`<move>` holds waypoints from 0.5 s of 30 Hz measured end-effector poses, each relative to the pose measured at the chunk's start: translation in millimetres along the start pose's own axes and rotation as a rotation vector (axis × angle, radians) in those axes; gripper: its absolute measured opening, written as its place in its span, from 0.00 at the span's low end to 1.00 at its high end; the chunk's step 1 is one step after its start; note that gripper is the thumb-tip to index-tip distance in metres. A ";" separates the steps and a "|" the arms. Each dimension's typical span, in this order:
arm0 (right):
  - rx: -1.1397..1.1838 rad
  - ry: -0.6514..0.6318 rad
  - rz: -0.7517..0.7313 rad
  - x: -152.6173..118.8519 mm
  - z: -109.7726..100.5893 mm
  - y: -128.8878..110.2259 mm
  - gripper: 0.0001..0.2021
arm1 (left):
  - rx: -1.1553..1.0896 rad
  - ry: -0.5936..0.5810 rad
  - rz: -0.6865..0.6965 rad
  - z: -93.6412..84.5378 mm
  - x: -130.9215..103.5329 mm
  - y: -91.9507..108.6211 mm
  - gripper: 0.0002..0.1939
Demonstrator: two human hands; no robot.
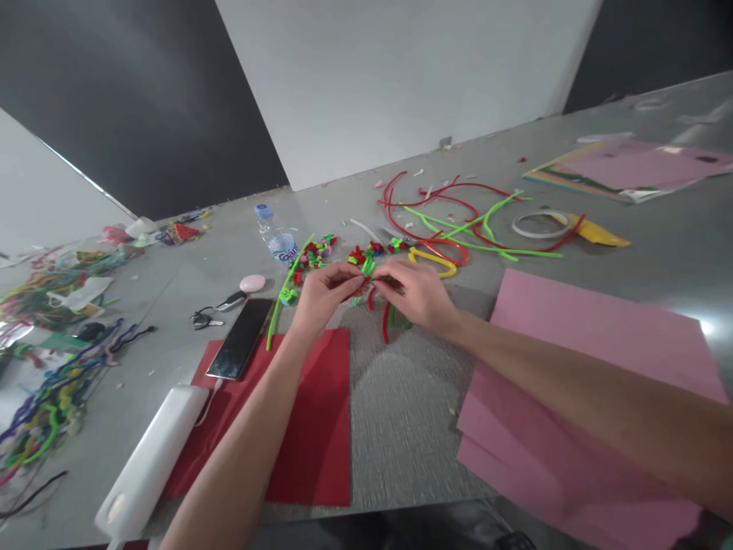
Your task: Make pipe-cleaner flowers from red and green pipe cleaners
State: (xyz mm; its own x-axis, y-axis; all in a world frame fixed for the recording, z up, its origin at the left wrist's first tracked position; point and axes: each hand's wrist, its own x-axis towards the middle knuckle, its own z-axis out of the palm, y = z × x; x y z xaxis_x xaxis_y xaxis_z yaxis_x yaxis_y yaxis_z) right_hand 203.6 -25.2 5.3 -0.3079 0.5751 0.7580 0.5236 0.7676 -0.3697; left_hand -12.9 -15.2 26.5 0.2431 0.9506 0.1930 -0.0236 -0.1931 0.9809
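Observation:
Near the middle of the table, my left hand (327,296) and my right hand (417,292) meet fingertip to fingertip. Both pinch a small piece of bent green pipe cleaner (368,266), with red showing beside it; the fingers partly cover it. Short red and green pipe cleaner pieces (385,325) lie just below my right hand. Behind the hands sit several small twisted bundles (314,253) in red, green and other colours. A long green pipe cleaner (282,302) lies left of my left hand. Scissors with orange-red handles (452,250) rest beyond my right hand.
A water bottle (277,235) stands behind. Red and green pipe cleaners (458,221) and a tape roll (541,223) lie at the back right. Phone (241,340), keys (207,319), white power bank (152,458), red paper (321,428) and pink paper (595,336) flank my arms.

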 end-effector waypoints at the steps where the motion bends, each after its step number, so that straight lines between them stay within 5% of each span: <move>1: 0.002 -0.002 -0.007 0.1 0.1 -0.2 0.05 | -0.008 0.002 0.005 0.5 0.2 -0.1 0.12; 15: 0.028 -0.065 0.056 0.1 1.6 0.1 0.06 | 0.072 -0.042 0.130 3.4 1.1 1.0 0.07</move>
State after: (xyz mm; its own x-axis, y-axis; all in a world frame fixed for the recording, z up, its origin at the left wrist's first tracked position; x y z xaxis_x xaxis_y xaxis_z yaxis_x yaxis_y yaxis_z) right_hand 202.3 -24.6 4.5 -0.3306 0.6335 0.6995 0.5192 0.7411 -0.4258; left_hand -9.4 -15.2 27.6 0.2827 0.9059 0.3151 0.0122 -0.3319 0.9432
